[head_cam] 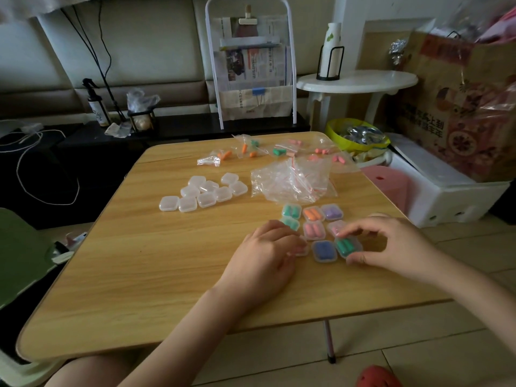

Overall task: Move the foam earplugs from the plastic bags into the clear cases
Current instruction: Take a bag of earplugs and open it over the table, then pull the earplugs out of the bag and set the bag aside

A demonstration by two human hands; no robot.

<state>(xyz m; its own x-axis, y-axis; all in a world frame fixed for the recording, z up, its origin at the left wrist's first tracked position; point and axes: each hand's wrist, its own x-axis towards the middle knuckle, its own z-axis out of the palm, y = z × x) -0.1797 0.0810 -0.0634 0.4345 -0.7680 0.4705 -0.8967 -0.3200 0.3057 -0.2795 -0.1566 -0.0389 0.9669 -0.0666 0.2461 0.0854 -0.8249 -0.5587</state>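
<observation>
A: Head camera looks down at the light wooden counter (139,261). What is the right hand (396,247) doing?

B: It pinches a small clear plastic case with green foam earplugs (347,246) inside. The thumb is on the near side and the fingers are on the far side. The case sits near the right edge of the counter.

A: And the left hand (268,252)?

B: Its fingers curl down onto another small clear case (303,250), just left of the filled ones. I cannot tell what is in that case. The hand hides most of it.

A: What else is close by?

B: More filled clear cases touch each other in a bunch. There is a blue one (324,251), a pink one (314,229), an orange one (313,214), a purple one (332,212) and a green one (291,211).

A: Where are the bags?

B: A heap of empty clear plastic zip bags (293,181) lies just behind the filled cases. Small plastic bags with orange, green and pink earplugs (268,149) lie along the far edge.

A: And the empty cases?

B: A bunch of empty clear cases (203,192) sits in the middle of the counter, left of the bag heap.
</observation>
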